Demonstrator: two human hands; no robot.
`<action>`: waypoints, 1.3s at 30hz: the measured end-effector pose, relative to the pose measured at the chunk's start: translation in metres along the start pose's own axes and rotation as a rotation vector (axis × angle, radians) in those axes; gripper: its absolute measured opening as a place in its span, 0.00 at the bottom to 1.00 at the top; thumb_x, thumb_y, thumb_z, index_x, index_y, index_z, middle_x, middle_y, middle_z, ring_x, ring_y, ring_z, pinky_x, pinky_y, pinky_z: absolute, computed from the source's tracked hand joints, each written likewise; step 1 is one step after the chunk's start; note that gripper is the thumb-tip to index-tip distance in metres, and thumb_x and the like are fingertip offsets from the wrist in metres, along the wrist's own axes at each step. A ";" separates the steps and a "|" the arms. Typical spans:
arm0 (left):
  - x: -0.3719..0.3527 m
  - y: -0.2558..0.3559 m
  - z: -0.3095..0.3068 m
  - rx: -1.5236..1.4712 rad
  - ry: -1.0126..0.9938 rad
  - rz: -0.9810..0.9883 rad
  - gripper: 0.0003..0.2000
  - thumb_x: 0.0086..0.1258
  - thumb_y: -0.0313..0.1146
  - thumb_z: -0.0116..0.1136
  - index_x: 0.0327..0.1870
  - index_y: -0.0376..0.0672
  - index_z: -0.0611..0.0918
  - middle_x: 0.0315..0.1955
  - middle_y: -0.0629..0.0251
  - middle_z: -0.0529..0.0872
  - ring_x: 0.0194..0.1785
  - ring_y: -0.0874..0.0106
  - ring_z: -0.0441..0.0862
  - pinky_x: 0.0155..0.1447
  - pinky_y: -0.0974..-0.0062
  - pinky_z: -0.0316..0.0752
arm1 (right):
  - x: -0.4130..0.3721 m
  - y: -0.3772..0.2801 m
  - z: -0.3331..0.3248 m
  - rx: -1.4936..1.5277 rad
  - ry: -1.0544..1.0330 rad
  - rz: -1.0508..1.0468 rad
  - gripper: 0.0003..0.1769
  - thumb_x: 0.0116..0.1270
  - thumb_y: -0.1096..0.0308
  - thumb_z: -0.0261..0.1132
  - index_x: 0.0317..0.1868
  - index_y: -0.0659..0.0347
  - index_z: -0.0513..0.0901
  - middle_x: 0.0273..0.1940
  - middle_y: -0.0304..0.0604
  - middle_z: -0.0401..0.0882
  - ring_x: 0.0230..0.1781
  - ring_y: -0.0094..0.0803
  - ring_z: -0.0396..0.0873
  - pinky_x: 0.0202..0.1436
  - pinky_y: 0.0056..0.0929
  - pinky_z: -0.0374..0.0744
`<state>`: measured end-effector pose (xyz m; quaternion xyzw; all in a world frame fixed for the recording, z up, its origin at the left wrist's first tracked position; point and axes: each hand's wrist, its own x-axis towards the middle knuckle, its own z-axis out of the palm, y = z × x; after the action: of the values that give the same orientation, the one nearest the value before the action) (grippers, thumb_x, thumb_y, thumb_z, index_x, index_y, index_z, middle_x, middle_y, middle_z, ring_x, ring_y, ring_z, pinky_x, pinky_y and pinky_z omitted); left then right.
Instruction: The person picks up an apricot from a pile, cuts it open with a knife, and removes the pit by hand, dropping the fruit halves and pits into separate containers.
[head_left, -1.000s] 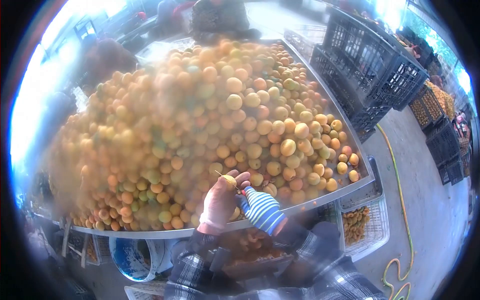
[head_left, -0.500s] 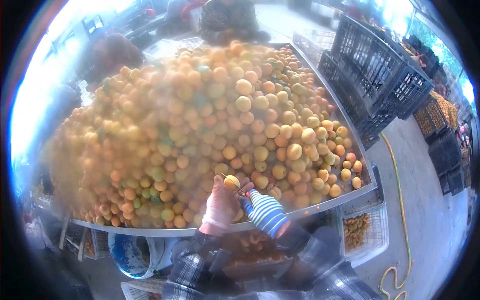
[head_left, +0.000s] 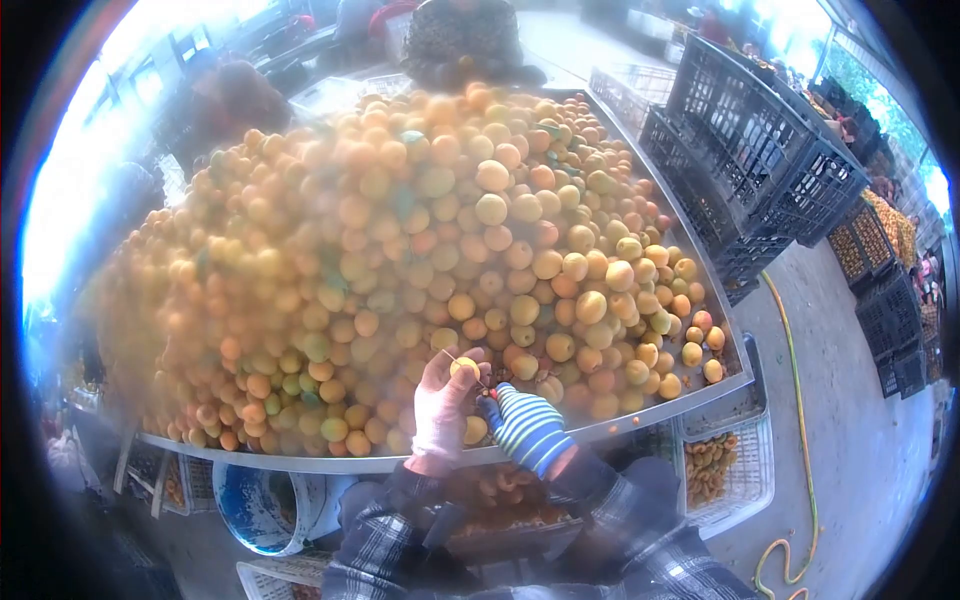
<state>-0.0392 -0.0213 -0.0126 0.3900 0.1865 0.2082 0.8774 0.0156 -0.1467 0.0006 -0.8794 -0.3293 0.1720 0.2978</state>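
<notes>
Turns the left hand (head_left: 438,402) slightly, pinching a fruit (head_left: 464,369) just left of a small tool (head_left: 491,394) gripped in the closed right hand (head_left: 528,428).

Right glove (head_left: 532,428) is striped blue and white, sleeves (head_left: 378,540) are dark plaid with white lines, fruit (head_left: 591,307)'s mostly yellow-orange, crates (head_left: 735,120) blackish, hose (head_left: 798,385) yellow-green.

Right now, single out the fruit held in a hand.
The yellow-orange fruit in the left hand, near the striped glove; the heaped fruits beyond lie loose.
</notes>
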 end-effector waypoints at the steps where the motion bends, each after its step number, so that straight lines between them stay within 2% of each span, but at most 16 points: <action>1: 0.001 -0.002 -0.002 0.078 0.011 0.000 0.35 0.63 0.37 0.71 0.65 0.31 0.64 0.54 0.48 0.80 0.52 0.64 0.82 0.55 0.70 0.79 | 0.000 0.000 0.001 0.001 -0.016 0.011 0.15 0.71 0.59 0.57 0.41 0.65 0.77 0.27 0.60 0.81 0.32 0.55 0.82 0.37 0.51 0.79; 7: 0.001 0.002 -0.002 0.161 -0.021 0.025 0.33 0.64 0.32 0.66 0.66 0.30 0.63 0.55 0.48 0.79 0.50 0.67 0.82 0.54 0.71 0.79 | 0.005 0.021 0.032 0.289 0.052 -0.087 0.14 0.72 0.61 0.54 0.43 0.65 0.77 0.29 0.61 0.81 0.32 0.55 0.81 0.34 0.50 0.77; 9: 0.002 0.004 0.001 0.154 -0.037 0.017 0.31 0.65 0.30 0.65 0.65 0.30 0.63 0.55 0.48 0.79 0.50 0.67 0.82 0.53 0.71 0.79 | 0.009 0.024 0.033 0.672 -0.170 -0.097 0.16 0.75 0.61 0.50 0.42 0.65 0.78 0.28 0.59 0.80 0.30 0.52 0.81 0.33 0.45 0.78; 12: 0.001 0.007 0.007 0.042 0.039 -0.073 0.24 0.61 0.24 0.51 0.60 0.30 0.67 0.51 0.43 0.79 0.48 0.57 0.83 0.53 0.66 0.80 | 0.006 0.018 0.023 0.696 -0.231 0.003 0.20 0.76 0.56 0.50 0.40 0.66 0.79 0.25 0.52 0.79 0.26 0.45 0.77 0.32 0.41 0.75; 15: 0.013 0.009 -0.017 -0.114 0.081 -0.054 0.21 0.61 0.25 0.50 0.57 0.32 0.71 0.48 0.44 0.80 0.46 0.55 0.83 0.50 0.67 0.82 | 0.006 0.027 0.009 0.618 -0.343 0.097 0.29 0.73 0.44 0.53 0.38 0.66 0.81 0.24 0.47 0.78 0.26 0.33 0.75 0.34 0.34 0.73; 17: 0.015 0.023 -0.022 -0.478 0.212 -0.081 0.17 0.59 0.24 0.48 0.51 0.34 0.75 0.45 0.46 0.81 0.43 0.55 0.83 0.41 0.71 0.85 | 0.003 0.026 -0.020 0.468 -0.329 -0.027 0.25 0.73 0.47 0.56 0.40 0.65 0.82 0.26 0.46 0.79 0.28 0.29 0.75 0.36 0.32 0.74; 19: 0.020 0.022 -0.029 -0.035 0.153 0.006 0.17 0.59 0.23 0.47 0.50 0.33 0.74 0.44 0.47 0.82 0.42 0.57 0.84 0.41 0.71 0.85 | -0.002 0.020 -0.035 0.712 -0.074 -0.061 0.20 0.68 0.52 0.64 0.44 0.63 0.82 0.31 0.44 0.82 0.32 0.21 0.76 0.41 0.28 0.77; 21: 0.013 0.012 -0.017 0.258 0.092 0.024 0.17 0.58 0.23 0.48 0.51 0.33 0.73 0.44 0.50 0.82 0.43 0.59 0.85 0.41 0.72 0.84 | 0.001 0.020 -0.038 0.525 0.069 -0.035 0.26 0.64 0.46 0.67 0.48 0.61 0.80 0.34 0.48 0.84 0.34 0.29 0.82 0.42 0.31 0.79; 22: -0.001 0.016 0.006 0.227 0.057 -0.021 0.14 0.65 0.23 0.52 0.51 0.34 0.75 0.39 0.55 0.85 0.37 0.70 0.84 0.43 0.75 0.79 | 0.005 0.024 -0.028 0.515 0.116 -0.081 0.29 0.63 0.43 0.67 0.50 0.60 0.79 0.35 0.50 0.84 0.36 0.36 0.84 0.42 0.34 0.80; 23: -0.001 -0.001 -0.001 0.380 -0.022 0.036 0.16 0.65 0.22 0.53 0.54 0.34 0.74 0.42 0.54 0.85 0.42 0.66 0.85 0.48 0.72 0.79 | 0.009 0.028 -0.017 0.504 0.164 -0.124 0.32 0.61 0.39 0.67 0.53 0.58 0.77 0.36 0.53 0.84 0.38 0.44 0.85 0.42 0.37 0.80; 25: -0.008 -0.013 0.011 0.872 -0.099 0.377 0.19 0.66 0.22 0.55 0.58 0.35 0.72 0.44 0.55 0.85 0.47 0.63 0.84 0.54 0.71 0.77 | 0.013 0.025 -0.012 0.387 0.141 -0.040 0.31 0.62 0.40 0.65 0.56 0.54 0.75 0.37 0.56 0.84 0.41 0.54 0.84 0.42 0.43 0.81; 31: -0.012 -0.007 0.008 0.348 -0.171 0.055 0.28 0.65 0.22 0.54 0.68 0.36 0.64 0.59 0.53 0.77 0.60 0.66 0.75 0.61 0.72 0.72 | 0.017 0.034 0.009 0.636 0.208 -0.127 0.26 0.67 0.47 0.64 0.53 0.61 0.78 0.36 0.49 0.85 0.37 0.40 0.86 0.38 0.34 0.82; 33: -0.014 0.003 0.008 0.084 -0.233 -0.089 0.31 0.64 0.26 0.51 0.70 0.34 0.59 0.64 0.48 0.72 0.64 0.63 0.72 0.66 0.71 0.70 | 0.017 0.027 0.000 1.357 0.106 0.173 0.22 0.71 0.53 0.62 0.50 0.66 0.79 0.38 0.39 0.84 0.35 0.26 0.83 0.36 0.26 0.81; 34: -0.014 0.006 0.009 0.040 -0.227 -0.128 0.32 0.63 0.27 0.50 0.70 0.34 0.59 0.65 0.46 0.71 0.65 0.60 0.72 0.66 0.69 0.70 | 0.015 0.024 -0.016 1.326 0.033 0.205 0.20 0.73 0.56 0.61 0.50 0.67 0.79 0.39 0.34 0.82 0.35 0.21 0.79 0.35 0.22 0.80; 37: -0.011 0.016 0.020 -0.248 -0.142 -0.160 0.32 0.63 0.28 0.50 0.70 0.34 0.58 0.66 0.42 0.69 0.69 0.56 0.68 0.69 0.64 0.67 | 0.020 0.028 0.000 1.227 0.181 0.137 0.20 0.72 0.56 0.62 0.49 0.68 0.79 0.38 0.36 0.83 0.35 0.20 0.79 0.36 0.24 0.80; 39: -0.006 0.013 0.015 -0.322 -0.167 -0.059 0.30 0.65 0.32 0.53 0.68 0.33 0.61 0.67 0.46 0.69 0.71 0.57 0.65 0.76 0.63 0.57 | 0.033 0.058 0.043 0.762 0.313 0.068 0.24 0.69 0.53 0.63 0.47 0.70 0.79 0.36 0.55 0.85 0.35 0.45 0.85 0.39 0.37 0.81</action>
<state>-0.0400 -0.0258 0.0083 0.2550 0.0885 0.1765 0.9466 0.0451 -0.1417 -0.0724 -0.7321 -0.1632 0.1554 0.6429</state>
